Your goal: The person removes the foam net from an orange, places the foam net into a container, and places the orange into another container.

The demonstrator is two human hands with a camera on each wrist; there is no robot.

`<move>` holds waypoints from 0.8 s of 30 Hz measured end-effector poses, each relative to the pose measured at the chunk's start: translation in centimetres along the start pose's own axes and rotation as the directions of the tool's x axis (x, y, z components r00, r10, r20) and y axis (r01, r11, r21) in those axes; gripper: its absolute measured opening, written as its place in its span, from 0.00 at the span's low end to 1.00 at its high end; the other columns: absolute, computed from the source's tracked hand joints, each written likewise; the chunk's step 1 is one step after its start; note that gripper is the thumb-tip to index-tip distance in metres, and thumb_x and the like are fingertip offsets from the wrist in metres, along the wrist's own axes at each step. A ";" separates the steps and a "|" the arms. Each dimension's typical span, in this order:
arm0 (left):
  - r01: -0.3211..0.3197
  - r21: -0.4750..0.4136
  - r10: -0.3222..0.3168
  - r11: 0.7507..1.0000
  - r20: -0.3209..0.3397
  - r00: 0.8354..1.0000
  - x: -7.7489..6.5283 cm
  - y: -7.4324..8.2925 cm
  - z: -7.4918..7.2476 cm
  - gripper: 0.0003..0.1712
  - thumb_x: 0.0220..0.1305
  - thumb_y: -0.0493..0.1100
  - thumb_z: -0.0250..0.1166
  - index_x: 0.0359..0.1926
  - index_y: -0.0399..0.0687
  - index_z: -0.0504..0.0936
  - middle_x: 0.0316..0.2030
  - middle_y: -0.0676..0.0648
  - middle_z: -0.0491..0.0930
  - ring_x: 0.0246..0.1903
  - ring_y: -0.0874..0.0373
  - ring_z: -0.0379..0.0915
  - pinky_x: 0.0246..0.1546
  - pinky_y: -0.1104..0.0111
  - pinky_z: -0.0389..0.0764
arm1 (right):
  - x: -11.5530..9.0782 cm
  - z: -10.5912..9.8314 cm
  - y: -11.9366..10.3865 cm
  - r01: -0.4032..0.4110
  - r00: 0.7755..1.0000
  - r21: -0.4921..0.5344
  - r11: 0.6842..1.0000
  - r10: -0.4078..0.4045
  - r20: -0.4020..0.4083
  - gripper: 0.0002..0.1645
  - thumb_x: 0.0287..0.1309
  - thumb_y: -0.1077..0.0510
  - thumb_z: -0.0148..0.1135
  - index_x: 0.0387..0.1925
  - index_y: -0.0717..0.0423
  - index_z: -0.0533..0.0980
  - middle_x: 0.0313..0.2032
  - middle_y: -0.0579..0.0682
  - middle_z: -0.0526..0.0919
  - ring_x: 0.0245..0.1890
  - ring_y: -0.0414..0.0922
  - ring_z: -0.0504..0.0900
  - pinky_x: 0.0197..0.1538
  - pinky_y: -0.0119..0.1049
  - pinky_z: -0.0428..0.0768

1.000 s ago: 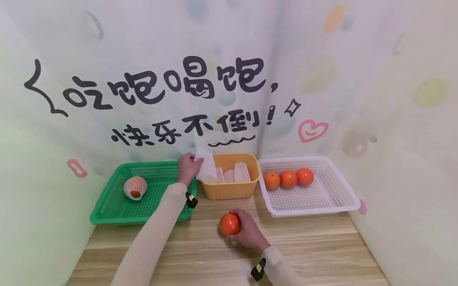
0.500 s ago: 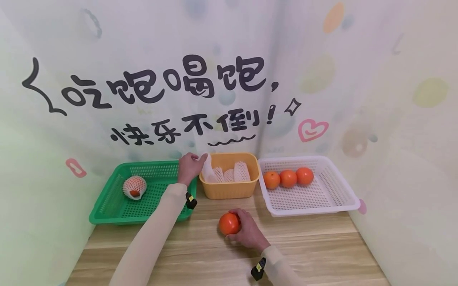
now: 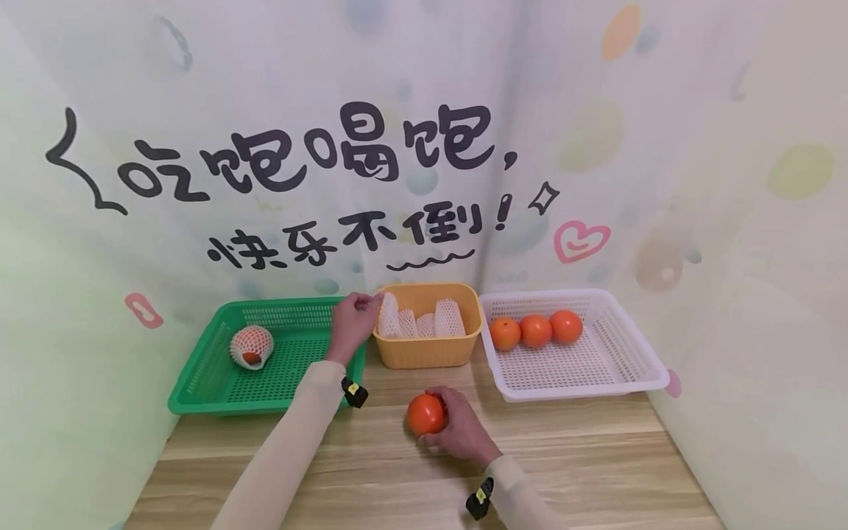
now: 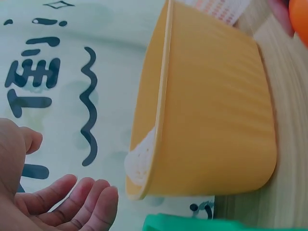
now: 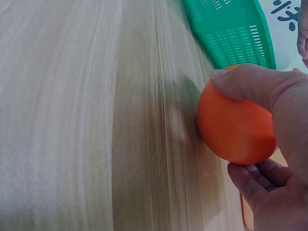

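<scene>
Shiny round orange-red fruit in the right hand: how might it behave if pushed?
The shiny round orange-red fruit would probably roll on the flat wood-grain table, being nearly spherical. Its smooth, glossy skin may be slightly slippery, though the bare right hand grips opposite sides.

Along the back of the desk (image 3: 371, 478), the green basket (image 3: 218, 409), yellow bin (image 3: 427, 355) and white basket (image 3: 583, 391) leave only slim gaps. Bare wood opens between the forearms (image 3: 281, 449), but the right hand (image 3: 461, 429) and an orange-red fruit (image 3: 424, 414) stand before the bin.
</scene>
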State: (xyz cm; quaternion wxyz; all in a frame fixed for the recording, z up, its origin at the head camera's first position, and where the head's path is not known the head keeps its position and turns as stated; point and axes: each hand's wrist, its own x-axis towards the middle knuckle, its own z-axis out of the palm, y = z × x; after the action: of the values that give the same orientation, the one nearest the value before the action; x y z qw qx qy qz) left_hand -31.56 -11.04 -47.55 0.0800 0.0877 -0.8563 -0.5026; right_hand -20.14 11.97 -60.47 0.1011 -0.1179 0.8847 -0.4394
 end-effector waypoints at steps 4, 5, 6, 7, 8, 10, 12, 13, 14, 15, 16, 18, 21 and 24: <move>-0.025 -0.011 0.025 1.000 -0.002 1.000 -1.4 -0.1 0.3 0.27 0.71 0.61 0.60 0.51 0.43 0.82 0.47 0.41 0.83 0.46 0.48 0.79 0.45 0.59 0.81 | 0.0 -0.1 0.0 0.020 1.000 -0.021 1.000 -0.020 0.006 0.50 0.42 0.53 0.85 0.67 0.46 0.69 0.62 0.52 0.74 0.60 0.52 0.74 0.66 0.59 0.76; -0.034 -0.013 0.034 0.999 0.001 0.999 -1.7 -0.1 0.3 0.27 0.71 0.62 0.61 0.51 0.43 0.82 0.47 0.41 0.83 0.45 0.48 0.79 0.45 0.58 0.81 | 0.0 -0.1 0.1 0.031 1.000 -0.030 0.999 -0.031 0.006 0.50 0.42 0.53 0.85 0.67 0.46 0.69 0.62 0.52 0.75 0.60 0.52 0.74 0.66 0.59 0.76; -0.045 -0.016 0.045 0.999 0.002 0.999 -2.0 -0.2 0.4 0.26 0.71 0.61 0.61 0.51 0.43 0.82 0.47 0.41 0.83 0.45 0.48 0.79 0.45 0.58 0.82 | 0.0 -0.2 0.1 0.036 0.999 -0.039 0.999 -0.036 0.008 0.50 0.42 0.52 0.85 0.67 0.46 0.69 0.62 0.52 0.75 0.60 0.52 0.75 0.66 0.58 0.77; -0.055 -0.015 0.055 0.998 0.007 0.998 -2.3 -0.3 0.5 0.26 0.71 0.61 0.61 0.52 0.43 0.82 0.47 0.41 0.83 0.45 0.48 0.80 0.46 0.58 0.82 | 0.0 -0.2 0.1 0.046 0.999 -0.048 0.998 -0.046 0.009 0.50 0.42 0.52 0.85 0.67 0.47 0.69 0.62 0.53 0.75 0.60 0.53 0.75 0.65 0.59 0.77; -0.063 -0.018 0.063 0.998 0.011 0.998 -2.5 -0.4 0.6 0.26 0.71 0.61 0.61 0.52 0.44 0.82 0.47 0.42 0.83 0.45 0.49 0.80 0.46 0.58 0.82 | 0.0 -0.2 0.1 0.045 0.999 -0.059 0.997 -0.044 0.009 0.50 0.42 0.51 0.85 0.67 0.46 0.70 0.62 0.52 0.75 0.60 0.52 0.75 0.65 0.58 0.77; -0.083 -0.029 0.083 0.996 0.020 0.996 -3.0 -0.6 0.7 0.27 0.70 0.62 0.62 0.53 0.44 0.82 0.47 0.43 0.83 0.46 0.49 0.80 0.48 0.57 0.82 | -0.1 -0.4 0.0 0.046 0.999 -0.076 0.996 -0.045 0.010 0.51 0.42 0.50 0.85 0.68 0.46 0.70 0.62 0.51 0.75 0.61 0.51 0.76 0.65 0.57 0.78; -0.100 -0.044 0.102 0.994 0.032 0.994 -3.5 -0.7 0.7 0.27 0.70 0.61 0.63 0.54 0.44 0.82 0.47 0.43 0.84 0.46 0.50 0.80 0.50 0.57 0.83 | -0.2 -0.6 -0.2 0.046 0.999 -0.083 0.996 -0.046 0.006 0.51 0.42 0.49 0.85 0.68 0.45 0.70 0.62 0.50 0.76 0.60 0.50 0.76 0.65 0.56 0.78; -0.108 -0.055 0.110 0.993 0.039 0.993 -3.7 -0.8 0.7 0.26 0.70 0.61 0.63 0.55 0.44 0.82 0.48 0.43 0.84 0.46 0.50 0.80 0.51 0.56 0.82 | -0.3 -0.7 -0.3 0.054 0.999 -0.085 0.995 -0.054 0.001 0.51 0.42 0.49 0.85 0.69 0.45 0.71 0.61 0.50 0.76 0.59 0.50 0.76 0.64 0.55 0.78; -0.116 -0.066 0.119 0.991 0.046 0.992 -3.9 -0.8 0.7 0.26 0.70 0.60 0.64 0.55 0.44 0.82 0.48 0.43 0.84 0.47 0.50 0.80 0.52 0.56 0.82 | -0.4 -0.9 -0.5 0.057 0.998 -0.085 0.995 -0.058 -0.004 0.51 0.42 0.49 0.85 0.69 0.45 0.71 0.61 0.49 0.76 0.59 0.49 0.77 0.64 0.54 0.79; -0.130 -0.076 0.134 0.989 0.052 0.990 -4.1 -0.9 0.7 0.26 0.71 0.58 0.64 0.57 0.44 0.81 0.48 0.43 0.84 0.47 0.50 0.80 0.53 0.55 0.82 | -0.6 -1.1 -0.7 0.070 0.997 -0.085 0.994 -0.071 -0.011 0.51 0.41 0.48 0.85 0.69 0.46 0.71 0.60 0.49 0.76 0.58 0.49 0.77 0.63 0.54 0.79; -0.139 -0.083 0.144 0.987 0.062 0.988 -4.3 -0.9 0.7 0.26 0.71 0.58 0.64 0.58 0.44 0.81 0.48 0.43 0.84 0.48 0.49 0.80 0.53 0.55 0.82 | -0.7 -1.3 -0.8 0.082 0.996 -0.087 0.993 -0.084 -0.018 0.52 0.41 0.48 0.85 0.69 0.47 0.71 0.60 0.49 0.77 0.57 0.48 0.77 0.62 0.53 0.80; -0.151 -0.092 0.158 0.984 0.082 0.984 -4.7 -0.9 0.7 0.25 0.71 0.56 0.65 0.59 0.44 0.80 0.50 0.42 0.84 0.50 0.49 0.80 0.56 0.54 0.81 | -1.0 -1.9 -1.3 0.114 0.993 -0.074 0.991 -0.117 -0.035 0.51 0.42 0.48 0.85 0.69 0.48 0.71 0.59 0.49 0.76 0.56 0.48 0.78 0.61 0.53 0.80; -0.153 -0.092 0.163 0.984 0.115 0.980 -5.4 -1.0 0.9 0.26 0.71 0.56 0.65 0.62 0.47 0.79 0.53 0.44 0.84 0.54 0.49 0.80 0.60 0.52 0.79 | -1.3 -2.9 -1.8 0.144 0.987 -0.057 0.988 -0.147 -0.059 0.51 0.43 0.46 0.85 0.69 0.47 0.71 0.59 0.49 0.76 0.55 0.46 0.77 0.59 0.53 0.81; -0.146 -0.102 0.160 0.984 0.144 0.977 -6.1 -1.3 1.3 0.26 0.71 0.58 0.64 0.63 0.50 0.79 0.56 0.45 0.83 0.57 0.50 0.79 0.61 0.52 0.79 | -1.6 -4.1 -2.2 0.160 0.983 -0.030 0.987 -0.162 -0.082 0.50 0.43 0.46 0.85 0.69 0.44 0.71 0.59 0.47 0.76 0.54 0.44 0.77 0.59 0.53 0.81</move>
State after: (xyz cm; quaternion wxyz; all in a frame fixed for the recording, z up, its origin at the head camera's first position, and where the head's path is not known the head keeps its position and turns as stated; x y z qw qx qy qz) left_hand -25.87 -9.17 -49.55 0.0570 -0.0208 -0.8404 -0.5386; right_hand -19.51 14.19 -56.15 0.0266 -0.1717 0.8809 -0.4402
